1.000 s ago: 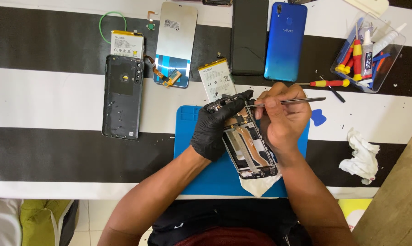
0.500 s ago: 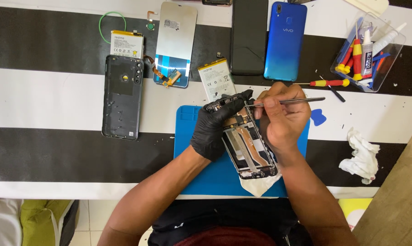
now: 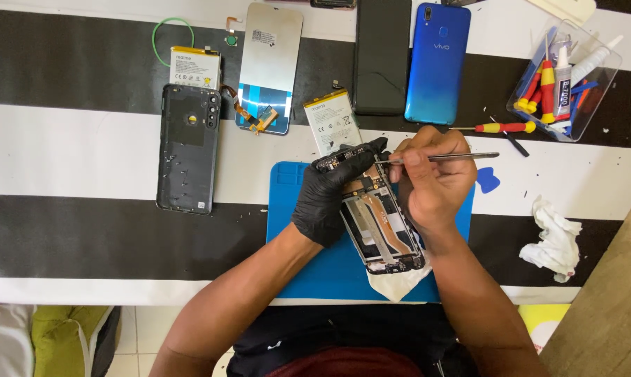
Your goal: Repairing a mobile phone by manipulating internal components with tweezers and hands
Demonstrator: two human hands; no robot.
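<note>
An opened phone frame (image 3: 384,227) with its inner parts exposed lies tilted on a blue work mat (image 3: 329,272), over a white cloth. My left hand (image 3: 333,192), in a black glove, grips the frame's upper end. My right hand (image 3: 430,178), bare, holds metal tweezers (image 3: 455,158) whose tips touch the top of the frame near the gloved fingers.
On the striped black-and-white table lie a black back cover (image 3: 188,148), two white batteries (image 3: 194,67) (image 3: 333,126), a screen panel (image 3: 268,66), a dark phone (image 3: 382,56), a blue phone (image 3: 437,63), a red-yellow screwdriver (image 3: 500,128), a clear tool tray (image 3: 563,80) and crumpled tissue (image 3: 553,237).
</note>
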